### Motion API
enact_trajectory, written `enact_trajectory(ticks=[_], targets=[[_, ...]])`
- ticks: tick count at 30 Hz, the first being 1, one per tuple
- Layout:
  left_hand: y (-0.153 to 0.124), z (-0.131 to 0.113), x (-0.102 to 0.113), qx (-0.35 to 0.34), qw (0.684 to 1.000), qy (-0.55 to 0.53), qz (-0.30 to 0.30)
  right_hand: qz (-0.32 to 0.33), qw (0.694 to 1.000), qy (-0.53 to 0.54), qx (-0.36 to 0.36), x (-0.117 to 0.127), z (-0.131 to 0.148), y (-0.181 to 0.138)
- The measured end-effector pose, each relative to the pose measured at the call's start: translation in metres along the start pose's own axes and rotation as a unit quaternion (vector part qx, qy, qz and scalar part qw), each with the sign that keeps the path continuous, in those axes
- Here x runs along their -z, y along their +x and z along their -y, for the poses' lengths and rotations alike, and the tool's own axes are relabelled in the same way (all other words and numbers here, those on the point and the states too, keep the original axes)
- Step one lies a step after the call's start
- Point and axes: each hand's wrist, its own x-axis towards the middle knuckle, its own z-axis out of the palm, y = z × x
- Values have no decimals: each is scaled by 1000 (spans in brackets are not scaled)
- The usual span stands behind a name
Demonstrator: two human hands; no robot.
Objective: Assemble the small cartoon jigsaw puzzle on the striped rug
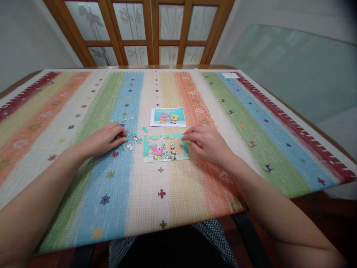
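Note:
A partly assembled jigsaw puzzle (pixel 156 153) with cartoon figures lies flat on the table; its frame is joined and gaps show the cloth inside. My right hand (pixel 205 143) is at its upper right edge, thumb and fingertips drawn together; whatever they pinch is too small to make out. To the left, my left hand (pixel 110 137) rests beside loose puzzle pieces (pixel 129 147), its fingers bent and the thumb apart from them. One loose puzzle piece (pixel 145 129) sits off the puzzle's upper left corner. Just beyond the puzzle lies a printed reference picture (pixel 169 117) of the same characters.
A striped tablecloth (pixel 111 201) with small printed motifs covers the table. A small white paper (pixel 230 75) lies at the far right. Behind the table stand wooden doors with glass panes (pixel 152 33). A pale glass panel (pixel 292 70) leans on the right.

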Motion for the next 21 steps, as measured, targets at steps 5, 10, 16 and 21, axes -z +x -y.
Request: enact_trajectory(ticks=[5,10,16,21], targets=[[1,4,-6,-10,1000,-5,-26,8,1000,8,-5,1,1,0],[0,8,-8,-22,999,-15,-39,5,1000,11,-9,2,1,0],[1,8,-7,-28,999,-17,-40,-8,1000,3,6,2,1,0],[1,6,-5,-35,998,22,-42,-6,1000,2,6,2,1,-1]])
